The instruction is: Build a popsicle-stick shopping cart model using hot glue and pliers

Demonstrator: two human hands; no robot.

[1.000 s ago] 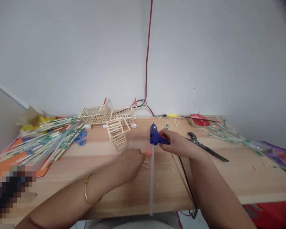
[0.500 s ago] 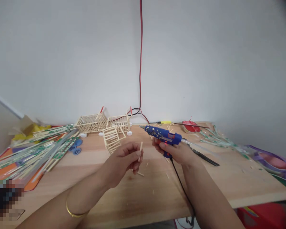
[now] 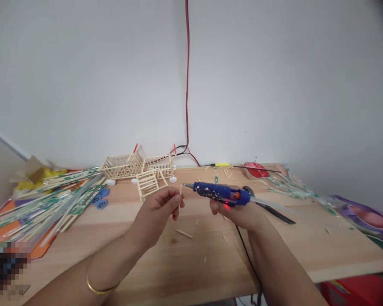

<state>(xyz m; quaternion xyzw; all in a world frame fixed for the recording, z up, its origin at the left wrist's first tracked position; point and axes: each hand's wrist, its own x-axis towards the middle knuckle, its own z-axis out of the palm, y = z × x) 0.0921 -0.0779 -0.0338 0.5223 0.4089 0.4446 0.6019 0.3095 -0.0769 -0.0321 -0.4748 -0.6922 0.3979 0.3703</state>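
Note:
My left hand pinches a short wooden stick upright between thumb and fingers. A blue glue gun, speckled with dried glue, is gripped in my right hand; its metal nozzle points left and sits at the stick's top end. A clear glue stick juts from the gun's back, and a red light glows on its side. Just behind my left hand stands a slatted wooden frame. Further back are two small wheeled carts built from sticks, a left cart and a right cart.
Packs of wooden sticks and blue wheels lie at the left. Stick offcuts are scattered over the wooden table. Black scissors-like tool, a red container and plastic wrappers lie right. The gun's cord hangs over the front edge.
The glue gun has dropped and levelled, its nozzle coming to the top of the stick. My left hand has shifted slightly left with the stick.

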